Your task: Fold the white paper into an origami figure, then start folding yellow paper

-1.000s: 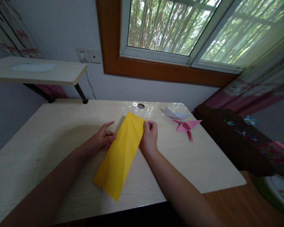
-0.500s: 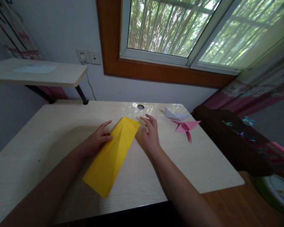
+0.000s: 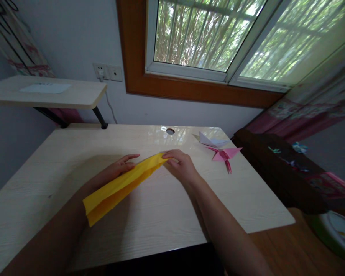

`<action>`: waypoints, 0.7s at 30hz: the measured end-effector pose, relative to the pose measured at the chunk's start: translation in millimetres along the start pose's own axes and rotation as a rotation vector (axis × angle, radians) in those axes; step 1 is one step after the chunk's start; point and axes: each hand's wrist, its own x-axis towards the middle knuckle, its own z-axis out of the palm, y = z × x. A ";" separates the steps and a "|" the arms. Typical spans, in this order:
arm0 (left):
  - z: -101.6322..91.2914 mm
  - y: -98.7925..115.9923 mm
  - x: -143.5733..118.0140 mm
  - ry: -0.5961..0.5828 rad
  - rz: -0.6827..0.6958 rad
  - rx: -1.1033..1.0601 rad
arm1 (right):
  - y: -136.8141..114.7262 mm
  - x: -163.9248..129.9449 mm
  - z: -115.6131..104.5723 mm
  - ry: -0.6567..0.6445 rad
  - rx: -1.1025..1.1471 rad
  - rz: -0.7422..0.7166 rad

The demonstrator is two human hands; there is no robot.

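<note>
A folded sheet of yellow paper (image 3: 126, 182) is held above the desk, tilted so that its long lower edge gapes between two layers. My left hand (image 3: 119, 168) grips its upper long edge, thumb on the near face and index finger stretched out past it. At the far right end, my right hand (image 3: 179, 163) pinches the paper's corner between thumb and fingers. To the right of this hand lie a pink folded-paper figure (image 3: 224, 155) and a white folded-paper piece (image 3: 212, 141), the pink one nearer to me.
The pale wooden desk (image 3: 161, 226) has a round cable hole (image 3: 170, 131) at its back. A raised shelf (image 3: 83, 97) on black legs stands at the left with a paper sheet (image 3: 46, 88) on it. Beyond the right edge are a dark cabinet (image 3: 264, 165) and a round bin (image 3: 337, 234).
My right hand has closed on the paper's far corner. The yellow paper has tipped and turned, its near end swinging left and its lower edge now parted. The left hand keeps its hold.
</note>
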 end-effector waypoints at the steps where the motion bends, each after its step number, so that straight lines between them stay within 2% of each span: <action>1: -1.2 -2.5 0.9 0.006 0.026 -0.021 | -1.6 -0.1 -4.8 -0.020 0.044 0.071; 3: -4.6 -8.4 3.6 0.018 0.058 -0.066 | -5.0 -0.7 -16.1 -0.029 0.102 0.198; 6: -12.8 -12.8 9.8 0.039 0.047 -0.200 | -10.1 0.2 -35.8 0.048 0.204 0.395; 8: -20.1 -10.7 15.2 0.160 0.009 -0.316 | -12.4 3.1 -48.4 0.088 0.278 0.452; 9: -24.0 -8.7 17.8 0.235 0.044 -0.363 | -12.8 5.1 -53.7 0.101 0.292 0.465; 10: -27.9 -6.4 19.9 0.318 0.053 -0.395 | -12.5 7.2 -58.1 0.078 0.306 0.484; 11: -31.5 -4.3 21.4 0.354 0.069 -0.417 | -11.6 9.2 -61.3 0.038 0.318 0.504; 14: -39.2 -0.7 21.2 0.407 0.149 -0.452 | -4.3 13.0 -63.3 -0.091 0.347 0.556; 17: -41.4 -2.3 17.0 0.415 0.195 -0.371 | 6.4 12.7 -55.5 -0.205 0.355 0.567; 21: -41.4 -8.8 14.1 0.387 0.207 -0.041 | 16.3 11.8 -40.4 -0.286 0.417 0.567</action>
